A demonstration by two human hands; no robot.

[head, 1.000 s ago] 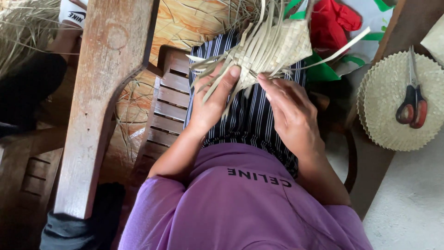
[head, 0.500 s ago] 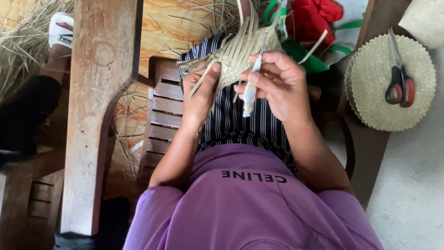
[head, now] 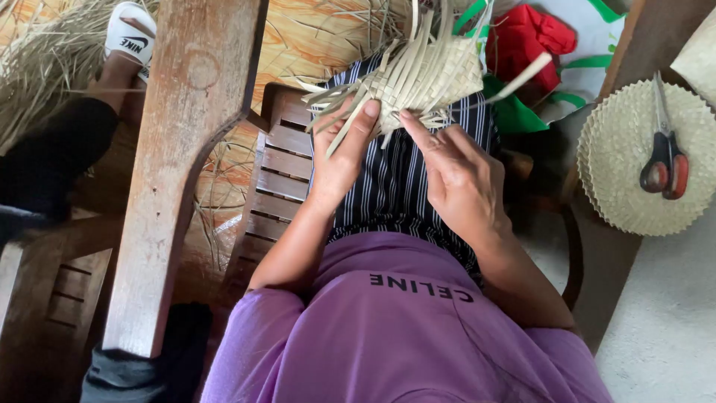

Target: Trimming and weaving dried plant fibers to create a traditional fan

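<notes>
woven piece (head: 425, 75) over lap, scissors (head: 666, 168) on round mats (head: 626, 201) right

I saw a pale straw-coloured woven piece (head: 425, 75), plaited in a checked basket pattern. Beneath it lay a dark skirt (head: 403, 179) with thin white stripes, and at six o'clock a plain purple shirt (head: 388, 336). At three o'clock a cream round mat (head: 626, 194) carried scissors (head: 666, 168) with red-and-black handles. Red cloth (head: 529, 41) and green scraps (head: 514, 112) showed at one o'clock.
</notes>
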